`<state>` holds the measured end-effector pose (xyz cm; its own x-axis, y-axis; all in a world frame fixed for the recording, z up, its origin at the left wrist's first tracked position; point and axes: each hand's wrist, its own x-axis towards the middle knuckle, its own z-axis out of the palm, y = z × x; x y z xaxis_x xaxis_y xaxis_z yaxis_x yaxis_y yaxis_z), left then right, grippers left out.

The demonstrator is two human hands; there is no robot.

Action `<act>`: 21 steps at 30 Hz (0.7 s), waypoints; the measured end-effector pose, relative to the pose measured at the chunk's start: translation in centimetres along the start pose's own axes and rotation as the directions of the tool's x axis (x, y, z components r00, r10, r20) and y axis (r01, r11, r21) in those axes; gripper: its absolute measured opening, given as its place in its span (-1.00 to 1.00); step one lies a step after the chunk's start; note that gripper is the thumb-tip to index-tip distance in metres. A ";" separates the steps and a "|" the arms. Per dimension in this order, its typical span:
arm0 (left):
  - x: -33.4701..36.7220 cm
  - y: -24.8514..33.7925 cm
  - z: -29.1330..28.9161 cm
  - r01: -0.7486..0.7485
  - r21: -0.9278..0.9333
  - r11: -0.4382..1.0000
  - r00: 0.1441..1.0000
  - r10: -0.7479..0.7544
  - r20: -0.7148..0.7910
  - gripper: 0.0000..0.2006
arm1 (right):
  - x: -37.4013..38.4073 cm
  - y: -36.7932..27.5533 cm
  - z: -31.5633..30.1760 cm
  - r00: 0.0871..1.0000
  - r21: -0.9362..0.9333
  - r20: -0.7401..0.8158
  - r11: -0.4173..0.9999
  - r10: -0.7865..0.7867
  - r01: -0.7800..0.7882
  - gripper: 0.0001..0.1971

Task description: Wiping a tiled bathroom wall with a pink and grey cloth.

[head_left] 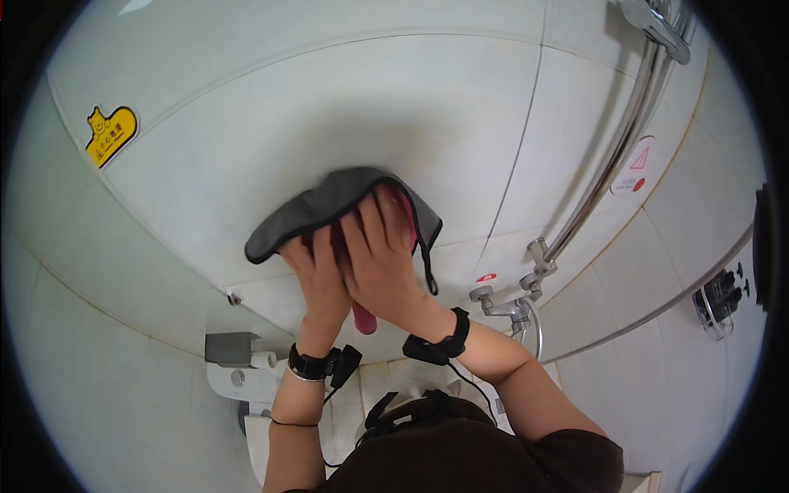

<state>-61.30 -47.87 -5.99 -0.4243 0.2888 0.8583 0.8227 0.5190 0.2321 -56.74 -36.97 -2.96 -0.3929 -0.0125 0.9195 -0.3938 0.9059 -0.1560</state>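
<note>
A grey cloth (316, 215) with black edging and a hanging loop is wrapped over a pink object with a handle (365, 320). The handle sticks out below my hands, and part of a pink rim shows beside my right fingers. Most of this object is hidden, so I cannot tell its kind. My left hand (319, 279) is closed, its fingertips tucked under the cloth's lower edge. Partly overlapping it, my right hand (382, 267) is closed too, its fingers bent against the cloth and the pink object. Both wrists wear black straps with small black devices.
Pale tiled wall (460, 107) rises behind the cloth. At the right are a shower mixer (514, 311), a metal riser rail (612, 156) and a shower head (657, 29). A grey box (228, 348) is near a white toilet (226, 380) at the lower left. A black-and-clear holder (719, 304) hangs far right.
</note>
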 end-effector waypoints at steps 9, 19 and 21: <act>-13.8 -2.8 3.2 0.236 0.065 0.969 0.963 -0.243 0.118 -0.42 | -12.4 -1.3 3.5 0.938 -0.076 0.339 0.996 0.078 -0.056 -0.49; -3.8 -3.4 -4.0 0.241 0.069 0.968 0.970 -0.237 -0.062 -0.46 | -2.8 -4.3 4.9 0.985 0.076 0.166 0.997 -0.042 0.030 -0.43; -4.5 -4.3 -4.6 0.231 0.129 0.965 0.972 -0.222 -0.076 -0.48 | -2.8 -5.3 5.8 0.986 0.070 0.158 0.997 -0.047 0.036 -0.43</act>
<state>-61.14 -55.13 -8.77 -0.5666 0.1045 0.8173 0.6470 0.6707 0.3627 -58.38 -44.20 -6.79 -0.5004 -0.1219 0.8572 -0.4648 0.8731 -0.1472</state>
